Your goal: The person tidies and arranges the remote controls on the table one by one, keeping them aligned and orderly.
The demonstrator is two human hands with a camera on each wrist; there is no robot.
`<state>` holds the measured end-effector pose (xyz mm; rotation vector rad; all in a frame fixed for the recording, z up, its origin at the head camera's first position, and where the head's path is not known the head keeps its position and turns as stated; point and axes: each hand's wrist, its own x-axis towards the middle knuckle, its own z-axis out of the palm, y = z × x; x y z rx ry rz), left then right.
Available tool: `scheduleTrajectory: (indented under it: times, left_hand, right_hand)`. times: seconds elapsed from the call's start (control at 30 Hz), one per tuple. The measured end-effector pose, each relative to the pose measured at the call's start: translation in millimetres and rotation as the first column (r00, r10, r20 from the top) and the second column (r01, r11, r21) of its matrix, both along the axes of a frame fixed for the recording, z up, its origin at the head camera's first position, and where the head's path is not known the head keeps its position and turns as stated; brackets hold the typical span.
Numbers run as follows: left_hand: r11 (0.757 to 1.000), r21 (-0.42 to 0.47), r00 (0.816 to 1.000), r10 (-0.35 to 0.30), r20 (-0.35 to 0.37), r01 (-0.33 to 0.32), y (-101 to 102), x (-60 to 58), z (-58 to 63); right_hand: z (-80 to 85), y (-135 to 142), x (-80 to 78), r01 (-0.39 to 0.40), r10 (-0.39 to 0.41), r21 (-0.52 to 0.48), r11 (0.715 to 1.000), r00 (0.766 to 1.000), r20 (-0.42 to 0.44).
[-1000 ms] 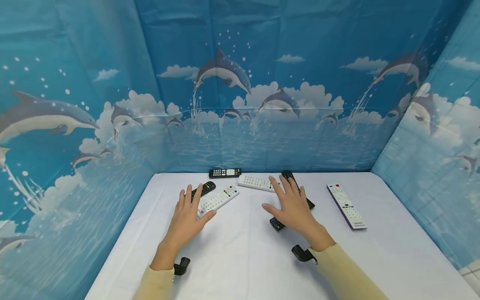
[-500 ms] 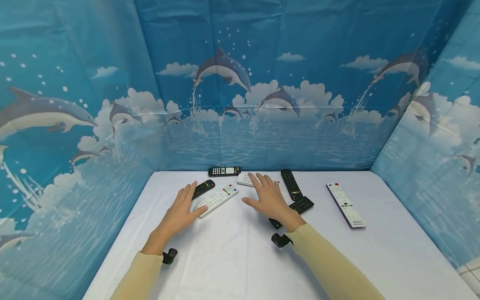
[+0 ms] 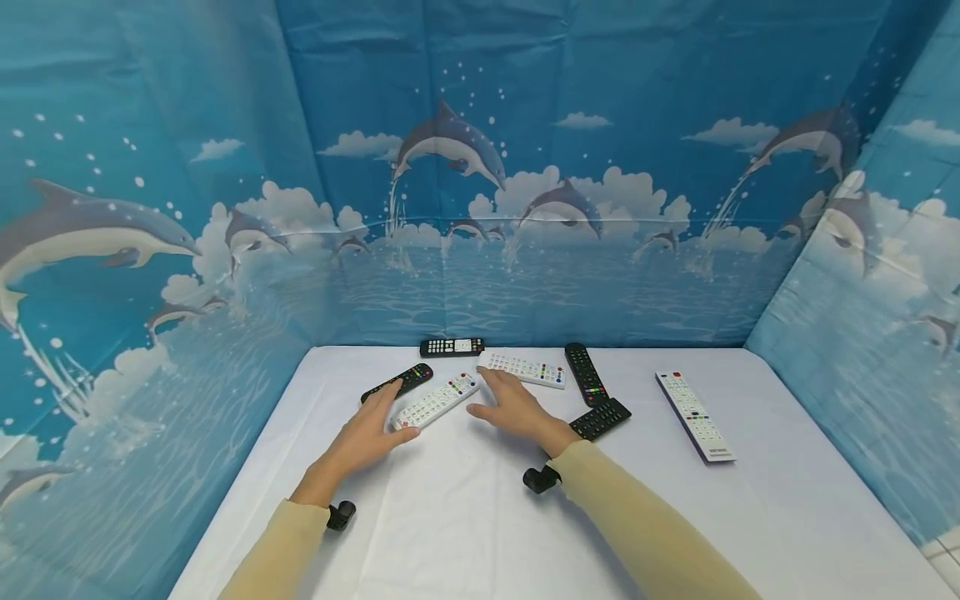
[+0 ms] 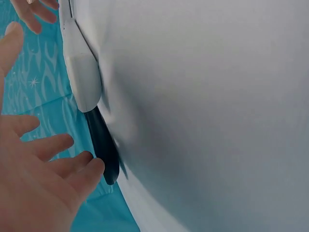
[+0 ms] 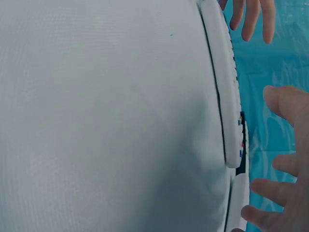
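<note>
My left hand (image 3: 365, 437) hovers palm-down, fingers spread, beside the near white remote control (image 3: 435, 402). Its fingertips overlap the lower end of the left black remote (image 3: 412, 377). Farther right, my right hand (image 3: 516, 407) reaches inward with extended fingers, holding nothing. Those fingertips come close to the coloured-button end of the near white remote and the left end of the back white remote (image 3: 525, 369). In the left wrist view, a white remote (image 4: 82, 72) and a black remote (image 4: 104, 145) lie past the fingers. The right wrist view shows a white remote (image 5: 222, 87) side-on.
A black remote (image 3: 450, 347) lies along the back edge. Two more black remotes (image 3: 585, 373) meet end to end behind the right forearm, one partly covered. Far right lies another white remote (image 3: 693, 415). A dolphin-print curtain (image 3: 480, 275) encloses the white table (image 3: 795, 500).
My right hand has moved left, away from the black remotes and across toward the near white remote. My left hand has shifted slightly left and lower. The remotes stay where they were.
</note>
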<state>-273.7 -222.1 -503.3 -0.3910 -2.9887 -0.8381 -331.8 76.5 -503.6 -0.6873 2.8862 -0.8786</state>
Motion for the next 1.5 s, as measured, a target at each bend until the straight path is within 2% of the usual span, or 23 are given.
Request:
scheduleTrajectory:
  times: [0.17, 0.37, 0.63, 1.0, 1.3, 1.5]
  left_hand:
    - [1.0, -0.03, 0.999, -0.002, 0.032, 0.003, -1, -1.7, -4.9]
    - [0.994, -0.075, 0.997, -0.076, 0.022, 0.077, 1, 0.5, -8.9]
    - [0.988, -0.121, 0.996, -0.093, -0.004, 0.091, 1, 4.8, -11.5]
    - [0.983, -0.175, 0.992, -0.07, -0.103, 0.051, 2, 6.5, -8.6]
    - [0.976, -0.204, 0.986, -0.103, -0.128, 0.076, 3, 26.0, -6.4]
    - [0.967, -0.221, 0.974, -0.167, -0.155, 0.13, 7, 35.1, -5.7]
  right_hand:
    - [-10.7, -5, -3.2, -0.051, 0.053, 0.059, 0.997, 0.998, -0.046]
    - [-17.6, -11, -1.1, -0.067, 0.103, 0.237, 0.969, 0.984, -0.143]
    - [-23.2, -11, 2.5, -0.034, 0.085, 0.354, 0.934, 0.988, -0.129]
    - [-19.1, -14, 6.6, -0.084, 0.125, 0.363, 0.928, 0.988, -0.092]
    - [-22.0, -19, 8.0, -0.085, 0.139, 0.391, 0.917, 0.984, -0.111]
    - [-19.0, -22, 12.4, -0.085, 0.14, 0.393, 0.916, 0.984, -0.113]
